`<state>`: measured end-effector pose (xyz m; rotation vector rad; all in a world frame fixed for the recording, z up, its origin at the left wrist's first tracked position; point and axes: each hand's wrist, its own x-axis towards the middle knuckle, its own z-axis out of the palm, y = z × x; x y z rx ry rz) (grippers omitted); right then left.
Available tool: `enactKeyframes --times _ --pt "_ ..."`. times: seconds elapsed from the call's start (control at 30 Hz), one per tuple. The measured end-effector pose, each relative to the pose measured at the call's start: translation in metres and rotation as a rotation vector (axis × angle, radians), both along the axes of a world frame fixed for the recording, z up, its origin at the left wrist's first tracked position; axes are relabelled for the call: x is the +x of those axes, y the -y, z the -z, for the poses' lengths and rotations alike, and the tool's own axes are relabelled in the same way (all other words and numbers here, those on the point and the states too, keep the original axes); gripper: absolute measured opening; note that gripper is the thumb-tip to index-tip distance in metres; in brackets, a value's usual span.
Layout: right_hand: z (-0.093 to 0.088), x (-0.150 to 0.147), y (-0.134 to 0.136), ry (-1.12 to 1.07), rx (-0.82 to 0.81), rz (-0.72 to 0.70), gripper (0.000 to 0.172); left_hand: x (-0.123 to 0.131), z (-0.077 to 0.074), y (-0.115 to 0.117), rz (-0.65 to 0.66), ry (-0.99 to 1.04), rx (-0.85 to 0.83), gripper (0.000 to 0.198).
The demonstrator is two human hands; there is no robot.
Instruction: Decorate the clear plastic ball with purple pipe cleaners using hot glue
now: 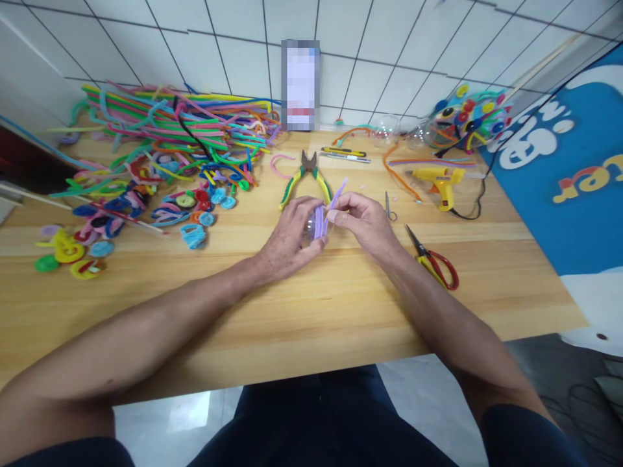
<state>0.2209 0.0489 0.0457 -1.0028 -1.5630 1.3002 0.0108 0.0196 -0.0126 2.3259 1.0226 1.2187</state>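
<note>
My left hand (292, 237) is closed around a small clear plastic ball (311, 226), its fingers covering much of it. Purple pipe cleaner (319, 222) wraps round the ball in a few strands. A loose end of it sticks up to the right, and my right hand (363, 217) pinches the strand between thumb and index finger. Just beyond my hands lie pliers (308, 167) with green and yellow handles, jaws pointing away. Small scissors (390, 207) rest right of my right hand, and larger scissors (433, 259) with red and yellow handles lie near my right forearm.
Many colourful pipe cleaners (170, 123) are heaped at the back left, with coiled pieces (73, 250) in front. A phone (300, 84) leans on the tiled wall. A yellow glue gun (440, 185) with a cord, utility knives (344, 154) and clear balls (387, 130) lie toward the right.
</note>
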Motion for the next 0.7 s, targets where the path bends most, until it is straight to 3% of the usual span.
enactKeyframes --times 0.23,0.5,0.7 --pt "-0.0007 -0.0016 0.0008 -0.034 -0.019 0.010 0.024 0.0010 -0.0003 -0.0008 -0.010 -0.003 0.019 0.061" --pt "-0.0009 -0.0020 -0.0006 -0.041 0.013 -0.029 0.033 -0.0001 0.0006 -0.0013 0.007 0.006 0.025 0.061" --pt "-0.0011 -0.0035 -0.0017 -0.071 -0.048 0.016 0.025 -0.0001 0.0006 -0.0014 0.018 0.011 -0.002 0.062"
